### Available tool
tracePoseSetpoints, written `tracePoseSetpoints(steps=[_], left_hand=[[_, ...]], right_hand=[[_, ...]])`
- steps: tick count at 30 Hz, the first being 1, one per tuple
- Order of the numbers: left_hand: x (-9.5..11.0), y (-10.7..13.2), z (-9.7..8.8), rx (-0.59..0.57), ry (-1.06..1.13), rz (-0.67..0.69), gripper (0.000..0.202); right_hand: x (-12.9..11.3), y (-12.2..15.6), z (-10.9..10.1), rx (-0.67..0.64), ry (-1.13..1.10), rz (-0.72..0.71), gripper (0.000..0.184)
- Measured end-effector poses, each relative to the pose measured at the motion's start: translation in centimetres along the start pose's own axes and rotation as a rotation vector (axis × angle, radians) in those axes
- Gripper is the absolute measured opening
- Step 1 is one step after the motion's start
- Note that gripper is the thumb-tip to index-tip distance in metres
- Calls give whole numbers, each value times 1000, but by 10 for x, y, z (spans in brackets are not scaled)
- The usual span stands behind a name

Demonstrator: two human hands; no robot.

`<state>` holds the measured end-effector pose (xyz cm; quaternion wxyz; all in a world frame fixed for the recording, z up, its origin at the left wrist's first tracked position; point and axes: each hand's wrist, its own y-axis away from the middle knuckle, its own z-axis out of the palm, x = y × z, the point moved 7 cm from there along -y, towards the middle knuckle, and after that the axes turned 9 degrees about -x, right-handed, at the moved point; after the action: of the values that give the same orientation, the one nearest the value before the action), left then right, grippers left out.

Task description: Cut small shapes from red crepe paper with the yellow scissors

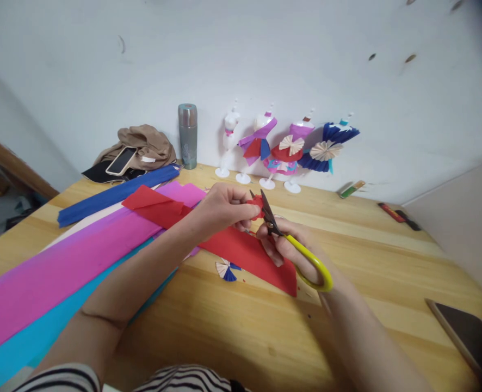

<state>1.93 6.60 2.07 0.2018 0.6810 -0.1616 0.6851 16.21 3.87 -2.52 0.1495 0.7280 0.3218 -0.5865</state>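
Note:
My left hand (pixel 228 208) pinches a small piece of red crepe paper (pixel 257 207) between thumb and fingers. In my right hand (pixel 292 245) is a pair of scissors (pixel 306 255) with yellow handles and dark blades. The blades are parted and touch the edge of the red piece. Below both hands a long red strip (pixel 261 261) lies across the table. Near its lower edge sits a small pleated fan (pixel 227 269) in cream and blue. Part of the red strip is hidden by my left forearm.
Magenta paper (pixel 73 250), blue paper (pixel 118 194) and turquoise paper (pixel 73 305) lie at left. Several small dress forms (pixel 292 155) in paper outfits stand along the wall. A thermos (pixel 188 136), a phone (pixel 122 161) and a brown cloth (pixel 147 142) are at back left.

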Motion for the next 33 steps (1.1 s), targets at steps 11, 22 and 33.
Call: tracePoseSetpoints(steps=[11,22,33], left_hand=[[-5,-3,3,-10,54,-6,23],[-5,-2,4,-4,83,-25,24],[-4,-2,5,-7,77,-27,24]], right_hand=[[-2,1,-1,7,14,-17,43],[0,1,0,7,-6,-16,37],[-1,-1,0,2,4,-36,39]])
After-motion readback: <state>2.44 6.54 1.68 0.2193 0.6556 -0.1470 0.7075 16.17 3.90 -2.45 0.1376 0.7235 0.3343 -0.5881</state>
